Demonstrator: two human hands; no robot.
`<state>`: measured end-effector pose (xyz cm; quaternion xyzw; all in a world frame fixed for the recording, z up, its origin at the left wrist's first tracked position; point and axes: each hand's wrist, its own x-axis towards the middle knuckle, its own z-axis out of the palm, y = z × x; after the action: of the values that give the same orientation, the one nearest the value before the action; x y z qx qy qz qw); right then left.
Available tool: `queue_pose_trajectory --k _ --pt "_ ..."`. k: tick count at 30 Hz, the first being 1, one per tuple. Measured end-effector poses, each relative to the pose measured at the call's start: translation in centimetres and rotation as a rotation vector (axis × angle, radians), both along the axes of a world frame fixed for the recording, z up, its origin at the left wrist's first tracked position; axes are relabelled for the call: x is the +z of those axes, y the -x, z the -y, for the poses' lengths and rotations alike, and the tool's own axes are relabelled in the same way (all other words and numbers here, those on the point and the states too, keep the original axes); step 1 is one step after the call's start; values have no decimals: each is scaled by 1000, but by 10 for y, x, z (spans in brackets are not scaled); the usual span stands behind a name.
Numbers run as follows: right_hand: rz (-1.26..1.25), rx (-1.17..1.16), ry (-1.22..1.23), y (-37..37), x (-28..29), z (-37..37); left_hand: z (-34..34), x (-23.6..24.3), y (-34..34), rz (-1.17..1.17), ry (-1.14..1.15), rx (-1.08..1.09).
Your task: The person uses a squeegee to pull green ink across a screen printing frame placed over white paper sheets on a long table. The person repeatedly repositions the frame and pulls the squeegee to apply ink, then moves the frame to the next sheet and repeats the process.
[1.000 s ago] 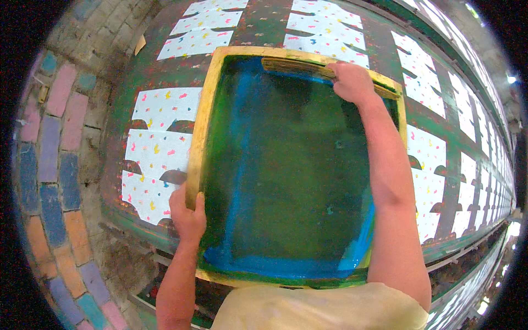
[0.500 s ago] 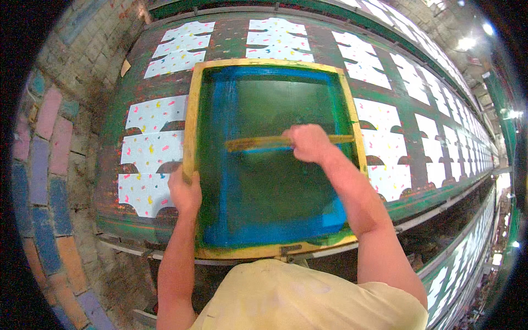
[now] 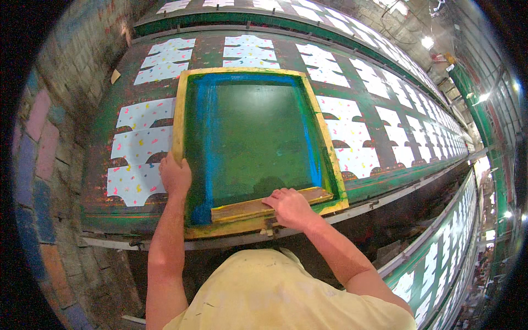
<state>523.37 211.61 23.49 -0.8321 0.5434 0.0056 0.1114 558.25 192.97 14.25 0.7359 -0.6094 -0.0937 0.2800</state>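
A large printing screen (image 3: 253,137) in a yellow wooden frame lies on the long table, its green mesh streaked with blue ink along the sides. My left hand (image 3: 175,175) grips the frame's left rail, fingers wrapped round it. At the near end of the mesh, my right hand (image 3: 291,208) is closed over a wooden squeegee (image 3: 242,209), which lies slantwise across the screen's width. The squeegee's lower edge is hidden from me. White fabric pieces (image 3: 140,140) with small coloured prints lie to the left of the frame, and similar pieces (image 3: 347,135) to its right.
The long table (image 3: 209,55) carries rows of printed fabric pieces stretching far right. A metal rail (image 3: 385,199) runs along its near edge. Another table with pieces (image 3: 434,264) stands at the lower right. A brick wall (image 3: 47,137) rises at the left.
My right hand has drawn the squeegee from the middle of the screen to its near end. My left hand keeps its hold on the frame. The whole view has shifted somewhat.
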Motion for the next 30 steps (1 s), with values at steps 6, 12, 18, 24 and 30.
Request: queue_pose_trajectory --k 6,12,18,24,30 --pt "183 112 28 16 -7 -24 0 12 12 131 -160 126" --pt "503 184 -71 87 -18 -31 2 14 15 282 -163 169" --pt "508 -375 334 213 -41 -25 10 7 21 390 -193 243" --pt "423 -683 227 258 -70 12 14 7 21 355 -229 242" --pt "444 -784 157 250 -73 44 15 10 15 244 -217 207"
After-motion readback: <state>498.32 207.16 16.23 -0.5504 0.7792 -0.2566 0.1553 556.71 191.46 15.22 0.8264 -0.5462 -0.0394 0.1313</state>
